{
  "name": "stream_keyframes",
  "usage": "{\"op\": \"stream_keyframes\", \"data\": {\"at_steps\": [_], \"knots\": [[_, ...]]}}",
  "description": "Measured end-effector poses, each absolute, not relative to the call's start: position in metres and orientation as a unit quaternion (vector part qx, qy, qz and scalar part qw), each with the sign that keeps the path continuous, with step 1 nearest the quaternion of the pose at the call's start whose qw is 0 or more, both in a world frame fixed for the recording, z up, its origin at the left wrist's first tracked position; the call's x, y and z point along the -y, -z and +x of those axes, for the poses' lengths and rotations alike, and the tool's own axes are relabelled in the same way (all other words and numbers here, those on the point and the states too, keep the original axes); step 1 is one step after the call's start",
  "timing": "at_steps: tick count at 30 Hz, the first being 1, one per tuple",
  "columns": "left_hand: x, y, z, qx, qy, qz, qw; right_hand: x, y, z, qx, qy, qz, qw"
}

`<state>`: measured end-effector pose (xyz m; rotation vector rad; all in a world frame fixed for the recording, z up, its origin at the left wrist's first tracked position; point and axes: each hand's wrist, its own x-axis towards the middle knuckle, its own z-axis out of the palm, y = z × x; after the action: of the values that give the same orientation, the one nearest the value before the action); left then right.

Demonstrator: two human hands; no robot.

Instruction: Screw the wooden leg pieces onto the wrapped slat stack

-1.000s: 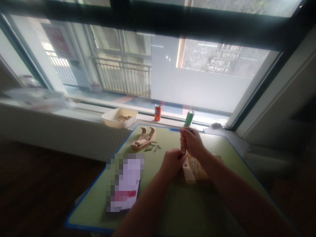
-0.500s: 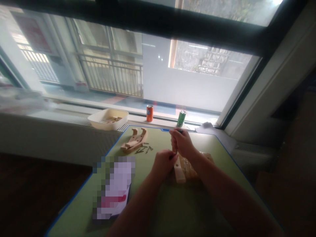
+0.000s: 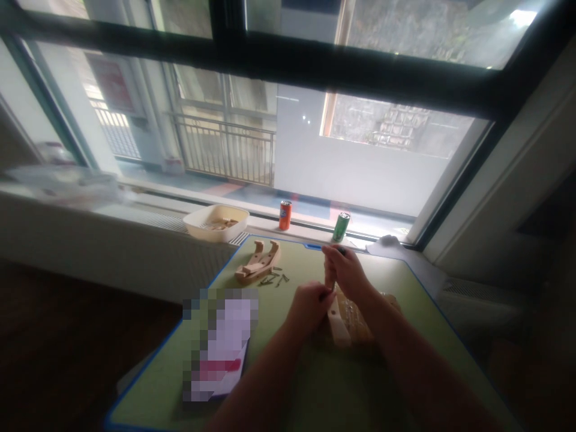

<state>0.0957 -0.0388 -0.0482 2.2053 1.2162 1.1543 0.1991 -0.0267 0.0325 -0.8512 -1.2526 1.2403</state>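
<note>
My right hand (image 3: pixel 346 270) is wrapped around an upright screwdriver, its dark handle end (image 3: pixel 342 249) poking out above the fist and a thin shaft showing below. Its tip meets a pale wooden piece (image 3: pixel 339 329) with a hole in it, though my fingers hide the exact contact. My left hand (image 3: pixel 308 309) is closed on the far part of that wooden piece, against the table. Beneath my right forearm lies a brown board or packet (image 3: pixel 355 315) with small shiny bits on it; I cannot tell which.
Curved wooden pieces (image 3: pixel 258 264) and several loose screws (image 3: pixel 276 279) lie on the green table (image 3: pixel 288 258). A blurred phone-like object (image 3: pixel 225 354) is at left. On the sill stand a cream basin (image 3: pixel 216 223), an orange can (image 3: pixel 285 216) and a green can (image 3: pixel 341 227).
The whole view has shifted, so everything appears a little further right and lower. My hands keep the same hold on the screwdriver and the wooden piece.
</note>
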Motion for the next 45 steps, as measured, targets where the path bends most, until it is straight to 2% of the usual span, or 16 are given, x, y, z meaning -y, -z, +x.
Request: {"op": "stream_keyframes", "data": {"at_steps": [5, 9, 15, 21, 27, 32, 36, 45], "knots": [[0.039, 0.046, 0.096, -0.440, -0.401, 0.781, 0.190, 0.021, -0.039, 0.212, 0.566, -0.527, -0.359, 0.522], [0.040, 0.044, 0.096, -0.428, -0.414, 0.775, 0.214, 0.026, -0.051, 0.232, 0.616, -0.483, -0.374, 0.497], [0.040, 0.044, 0.095, -0.399, -0.431, 0.771, 0.246, 0.044, -0.072, 0.253, 0.769, -0.225, -0.433, 0.412], [0.041, 0.043, 0.097, -0.415, -0.455, 0.756, 0.220, 0.045, -0.074, 0.253, 0.791, -0.122, -0.452, 0.394], [0.043, 0.037, 0.100, -0.387, -0.520, 0.717, 0.257, 0.052, -0.076, 0.246, 0.810, -0.005, -0.456, 0.369], [0.041, 0.036, 0.099, -0.368, -0.548, 0.706, 0.257, 0.064, -0.082, 0.238, 0.802, 0.091, -0.520, 0.279], [0.041, 0.033, 0.095, -0.364, -0.536, 0.701, 0.298, 0.077, -0.087, 0.233, 0.813, 0.091, -0.519, 0.246], [0.044, 0.030, 0.093, -0.384, -0.484, 0.715, 0.327, 0.075, -0.084, 0.225, 0.843, 0.045, -0.445, 0.298]]}}
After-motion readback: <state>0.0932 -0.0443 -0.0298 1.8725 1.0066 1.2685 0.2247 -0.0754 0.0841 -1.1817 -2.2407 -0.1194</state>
